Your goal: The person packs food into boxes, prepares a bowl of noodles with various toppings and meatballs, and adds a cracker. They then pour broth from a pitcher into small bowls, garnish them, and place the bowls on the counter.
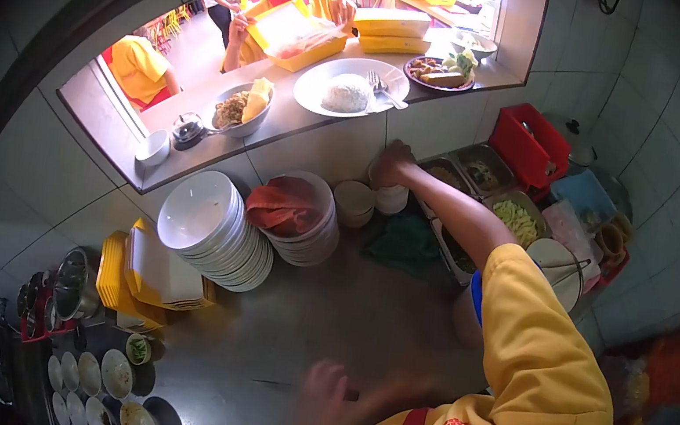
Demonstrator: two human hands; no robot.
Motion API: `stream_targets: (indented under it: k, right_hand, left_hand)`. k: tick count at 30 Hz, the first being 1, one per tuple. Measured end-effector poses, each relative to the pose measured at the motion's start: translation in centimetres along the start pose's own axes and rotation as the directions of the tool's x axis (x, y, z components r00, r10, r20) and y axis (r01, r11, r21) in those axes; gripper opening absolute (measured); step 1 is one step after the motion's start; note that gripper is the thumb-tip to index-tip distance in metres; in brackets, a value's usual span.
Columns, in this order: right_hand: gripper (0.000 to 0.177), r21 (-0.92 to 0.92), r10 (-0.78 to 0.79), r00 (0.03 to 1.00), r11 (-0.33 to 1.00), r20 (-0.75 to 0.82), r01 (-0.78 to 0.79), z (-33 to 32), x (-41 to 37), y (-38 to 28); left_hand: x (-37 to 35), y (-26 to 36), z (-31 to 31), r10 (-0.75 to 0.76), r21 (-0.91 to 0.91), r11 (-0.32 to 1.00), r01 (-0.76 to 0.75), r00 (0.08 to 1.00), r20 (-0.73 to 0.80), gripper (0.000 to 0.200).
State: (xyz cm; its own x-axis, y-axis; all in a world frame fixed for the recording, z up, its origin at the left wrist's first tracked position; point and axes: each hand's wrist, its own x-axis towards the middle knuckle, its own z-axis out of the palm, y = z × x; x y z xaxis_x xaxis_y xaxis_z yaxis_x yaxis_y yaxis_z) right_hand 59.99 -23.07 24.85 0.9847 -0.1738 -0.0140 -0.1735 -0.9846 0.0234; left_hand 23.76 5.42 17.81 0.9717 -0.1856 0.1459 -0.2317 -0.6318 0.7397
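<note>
Along the left edge of the counter (pixel 323 317) I see small sauce dishes (pixel 92 382) in rows, with metal pots (pixel 70 287) just behind them. Next comes a stack of yellow trays (pixel 136 274), and touching it a tilted stack of white plates (pixel 209 226). Just right of that is a second plate stack (pixel 313 239) with a red cloth (pixel 286 207) heaped on top.

My left hand (pixel 325 399) hovers over the near edge of the counter, roughly at its middle. It is blurred, so I cannot tell whether its fingers are spread or bent, and I see nothing in them.

At the far edge, against the tiled wall, there is a short stack of beige bowls (pixel 354 203). Just beside it is the stack of small white bowls (pixel 393 199). My right hand (pixel 392 161) is stretched out onto that stack, fingers (pixel 384 171) closed down over the top bowl. A green cloth (pixel 403 242) lies near it on the counter.

Further right, metal trays of food (pixel 520 218) line the right edge, with a red basket (pixel 533 142) in the far right corner.

Above the wall, the serving ledge (pixel 282 128) carries a plate of rice (pixel 349 89). A co-worker's hand (pixel 239 29) holds a yellow tray (pixel 296 32) beyond it.
</note>
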Motion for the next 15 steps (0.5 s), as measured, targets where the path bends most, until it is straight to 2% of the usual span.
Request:
stream_targets:
  k: [1, 3, 4, 5, 6, 7, 8, 9, 11, 12, 13, 14, 15]
  right_hand:
    - [0.085, 0.0, 0.006, 1.0, 1.0, 0.011, -0.006, -0.1, 0.1, 0.1]
    - [0.086, 0.152, -0.072, 0.982, 0.987, 0.175, 0.045, -0.7, 0.3, 0.9]
    - [0.086, 0.152, -0.064, 0.981, 0.988, 0.182, 0.036, -0.8, 0.1, 1.5]
    - [0.09, 0.267, -0.154, 0.972, 0.958, 0.18, 0.102, -1.0, -0.2, 2.0]
    - [0.094, 0.379, -0.243, 0.956, 0.911, 0.168, 0.165, -1.4, -0.6, 2.4]
    - [0.094, 0.383, -0.238, 0.956, 0.91, 0.173, 0.157, -1.8, -1.7, 2.4]
    - [0.096, 0.317, -0.327, 0.941, 0.905, 0.091, 0.284, -2.2, -3.6, 2.0]
    - [0.099, 0.238, -0.413, 0.91, 0.886, 0.02, 0.397, -2.7, -5.5, 1.7]
    - [0.101, 0.297, -0.633, 0.765, 0.757, 0.116, 0.582, -4.1, -9.0, 2.1]
    - [0.084, 0.305, -0.621, 0.781, 0.734, -0.059, 0.607, -4.0, -11.4, 2.7]
    - [0.084, 0.311, -0.605, 0.795, 0.748, -0.047, 0.587, -4.7, -11.6, 3.9]
    - [0.071, 0.305, -0.618, 0.784, 0.759, 0.056, 0.576, -5.5, -11.3, 5.3]
    - [0.058, 0.3, -0.628, 0.762, 0.766, 0.157, 0.569, -5.9, -10.7, 6.5]
  left_hand:
    - [1.1, 0.4, 0.1, 0.018, -0.036, 0.999, -0.018, 1.0, 0.0, 0.019]
    - [3.3, 1.0, 0.7, 0.035, -0.074, 0.997, -0.034, 0.999, 0.013, 0.018]
    - [4.7, 0.8, 1.4, 0.108, -0.18, 0.978, -0.106, 0.994, 0.005, 0.017]
    - [6.2, 0.6, 2.3, 0.178, -0.283, 0.943, -0.175, 0.984, -0.013, 0.016]
    - [7.6, 0.5, 3.2, 0.046, -0.519, 0.855, 0.002, 0.996, 0.08, 0.023]
    - [9.2, 0.4, 4.2, -0.06, -0.699, 0.691, 0.187, 0.977, 0.202, 0.03]
    - [11.4, 0.0, 5.7, -0.136, -0.866, 0.388, 0.316, 0.949, 0.285, 0.04]
    - [13.4, 0.2, 6.9, -0.177, -0.915, 0.031, 0.402, 0.903, 0.391, 0.05]
    - [17.0, 1.7, 7.2, 0.03, -0.818, -0.36, 0.449, 0.882, 0.471, 0.06]
    - [17.7, 1.7, 7.6, 0.037, -0.804, -0.363, 0.471, 0.87, 0.492, 0.06]
    - [18.5, 1.5, 8.3, 0.011, -0.742, -0.471, 0.477, 0.844, 0.536, 0.06]
    - [18.8, 1.3, 9.2, -0.013, -0.673, -0.572, 0.469, 0.815, 0.579, 0.06]
    - [18.5, 0.7, 10.3, -0.011, -0.662, -0.573, 0.482, 0.804, 0.594, 0.06]
